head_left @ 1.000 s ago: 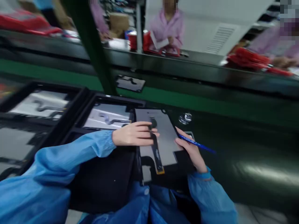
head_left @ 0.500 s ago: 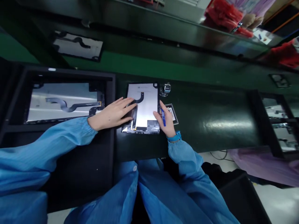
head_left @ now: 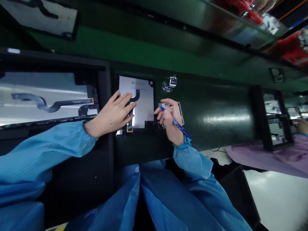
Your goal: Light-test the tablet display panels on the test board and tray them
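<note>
A flat silver panel [head_left: 141, 99] with a black flex cable lies on the dark green bench in front of me. My left hand [head_left: 113, 114] rests flat on its left part, fingers stretched over the cable. My right hand [head_left: 169, 120] hovers just right of the panel, fingers closed round a blue pen [head_left: 176, 123] whose tip points toward the panel's right edge. Under that hand lies a small white label card [head_left: 180, 110]. Both arms wear blue sleeves.
A black tray [head_left: 103, 83] at the left holds a larger silver panel [head_left: 43, 96] with a flex cable. A small metal counter [head_left: 169, 83] sits behind the label. Another black tray [head_left: 271, 118] stands at the right, where a person in a purple sleeve [head_left: 276, 158] works.
The view has tilted further down and shifted. My right hand has lifted off the panel's right edge and turned the pen so its tip points at the panel. My left hand stays on the panel.
</note>
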Action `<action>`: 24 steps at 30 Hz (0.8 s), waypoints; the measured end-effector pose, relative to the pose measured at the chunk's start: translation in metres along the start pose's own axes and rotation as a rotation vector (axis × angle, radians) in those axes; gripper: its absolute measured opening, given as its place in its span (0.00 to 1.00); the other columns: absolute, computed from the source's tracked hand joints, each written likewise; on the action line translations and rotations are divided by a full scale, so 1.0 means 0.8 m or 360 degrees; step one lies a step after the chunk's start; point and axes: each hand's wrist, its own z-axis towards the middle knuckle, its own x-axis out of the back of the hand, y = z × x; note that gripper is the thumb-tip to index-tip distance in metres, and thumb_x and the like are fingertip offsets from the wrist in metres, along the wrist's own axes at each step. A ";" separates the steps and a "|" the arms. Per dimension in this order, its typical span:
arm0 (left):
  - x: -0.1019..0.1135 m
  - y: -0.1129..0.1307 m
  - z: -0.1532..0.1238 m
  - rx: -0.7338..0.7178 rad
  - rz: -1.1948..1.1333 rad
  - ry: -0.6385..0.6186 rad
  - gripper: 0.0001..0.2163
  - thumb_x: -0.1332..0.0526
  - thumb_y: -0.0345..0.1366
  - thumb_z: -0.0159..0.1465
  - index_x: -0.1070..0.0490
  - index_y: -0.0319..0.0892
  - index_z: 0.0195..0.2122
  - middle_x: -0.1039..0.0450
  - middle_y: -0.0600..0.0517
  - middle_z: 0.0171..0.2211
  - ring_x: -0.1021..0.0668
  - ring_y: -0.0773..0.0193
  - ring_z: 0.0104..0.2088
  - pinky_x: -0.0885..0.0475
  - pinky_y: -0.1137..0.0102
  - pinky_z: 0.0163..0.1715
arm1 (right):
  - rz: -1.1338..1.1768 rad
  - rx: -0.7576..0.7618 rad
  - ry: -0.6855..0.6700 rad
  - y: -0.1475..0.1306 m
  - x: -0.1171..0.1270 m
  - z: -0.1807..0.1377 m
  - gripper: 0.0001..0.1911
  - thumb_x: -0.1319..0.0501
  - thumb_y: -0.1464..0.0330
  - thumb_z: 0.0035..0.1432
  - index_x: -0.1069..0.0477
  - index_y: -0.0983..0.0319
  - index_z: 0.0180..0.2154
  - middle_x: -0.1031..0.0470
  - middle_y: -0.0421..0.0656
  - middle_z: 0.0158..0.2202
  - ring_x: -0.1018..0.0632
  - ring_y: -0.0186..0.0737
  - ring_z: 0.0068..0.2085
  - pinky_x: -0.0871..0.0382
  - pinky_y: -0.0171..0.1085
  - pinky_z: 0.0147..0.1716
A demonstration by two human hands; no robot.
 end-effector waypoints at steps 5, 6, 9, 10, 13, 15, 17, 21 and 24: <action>-0.004 -0.005 -0.003 0.0119 -0.0150 0.0198 0.16 0.52 0.32 0.71 0.27 0.38 0.53 0.30 0.40 0.58 0.32 0.46 0.62 0.57 0.39 0.68 | 0.0206 -0.0100 -0.0400 0.002 -0.066 0.004 0.15 0.42 0.56 0.64 0.37 0.59 0.30 0.30 0.36 0.24 0.28 0.31 0.27 0.33 0.34 0.30; -0.005 -0.006 -0.004 0.0125 -0.0147 0.0213 0.16 0.52 0.32 0.71 0.27 0.37 0.53 0.30 0.40 0.58 0.31 0.46 0.62 0.58 0.39 0.68 | 0.0172 -0.0116 -0.0383 0.005 -0.075 0.003 0.16 0.40 0.56 0.63 0.38 0.58 0.30 0.32 0.34 0.22 0.30 0.31 0.25 0.35 0.34 0.29; -0.006 -0.009 -0.005 0.0117 -0.0126 0.0217 0.17 0.52 0.30 0.70 0.28 0.33 0.53 0.30 0.36 0.58 0.30 0.45 0.61 0.58 0.40 0.68 | -0.0054 -0.0059 -0.0247 0.014 -0.087 -0.001 0.17 0.37 0.60 0.61 0.43 0.58 0.28 0.39 0.32 0.19 0.36 0.29 0.21 0.41 0.33 0.24; -0.006 -0.009 -0.005 0.0111 -0.0122 0.0214 0.17 0.52 0.30 0.70 0.28 0.32 0.52 0.30 0.36 0.58 0.30 0.44 0.61 0.57 0.40 0.68 | -0.0147 0.0005 -0.0199 0.015 -0.087 -0.003 0.18 0.38 0.61 0.61 0.45 0.58 0.26 0.42 0.31 0.19 0.39 0.28 0.21 0.43 0.32 0.24; -0.005 -0.008 -0.004 0.0097 -0.0112 0.0209 0.16 0.51 0.30 0.70 0.28 0.33 0.52 0.30 0.37 0.58 0.30 0.45 0.61 0.56 0.38 0.67 | -0.0362 0.0164 -0.0141 0.015 -0.086 -0.007 0.19 0.42 0.67 0.61 0.50 0.59 0.22 0.49 0.32 0.18 0.43 0.28 0.20 0.46 0.32 0.23; -0.004 -0.007 -0.004 0.0094 -0.0105 0.0210 0.16 0.51 0.30 0.70 0.28 0.34 0.52 0.30 0.38 0.58 0.30 0.45 0.61 0.55 0.37 0.67 | -0.0415 0.0152 -0.0150 0.014 -0.086 -0.007 0.19 0.43 0.67 0.60 0.50 0.59 0.22 0.50 0.32 0.18 0.44 0.28 0.20 0.47 0.32 0.23; -0.003 -0.006 -0.004 0.0112 -0.0121 0.0222 0.16 0.52 0.29 0.70 0.28 0.36 0.52 0.30 0.40 0.58 0.30 0.46 0.61 0.55 0.37 0.67 | -0.0429 0.0130 -0.0152 0.013 -0.088 -0.007 0.18 0.43 0.67 0.59 0.50 0.59 0.22 0.50 0.32 0.18 0.45 0.28 0.20 0.47 0.32 0.22; -0.002 -0.005 -0.004 0.0134 -0.0150 0.0227 0.16 0.52 0.28 0.70 0.29 0.36 0.52 0.30 0.41 0.58 0.31 0.46 0.62 0.54 0.36 0.66 | -0.0432 0.0156 -0.0149 0.014 -0.091 -0.007 0.18 0.43 0.69 0.58 0.51 0.59 0.21 0.51 0.32 0.18 0.45 0.28 0.20 0.47 0.32 0.23; -0.003 -0.005 -0.004 0.0122 -0.0143 0.0233 0.16 0.51 0.28 0.69 0.28 0.34 0.52 0.31 0.39 0.59 0.31 0.45 0.62 0.54 0.36 0.66 | -0.0390 0.0192 -0.0136 0.018 -0.092 -0.007 0.18 0.43 0.71 0.57 0.51 0.59 0.21 0.51 0.32 0.18 0.45 0.27 0.21 0.47 0.32 0.22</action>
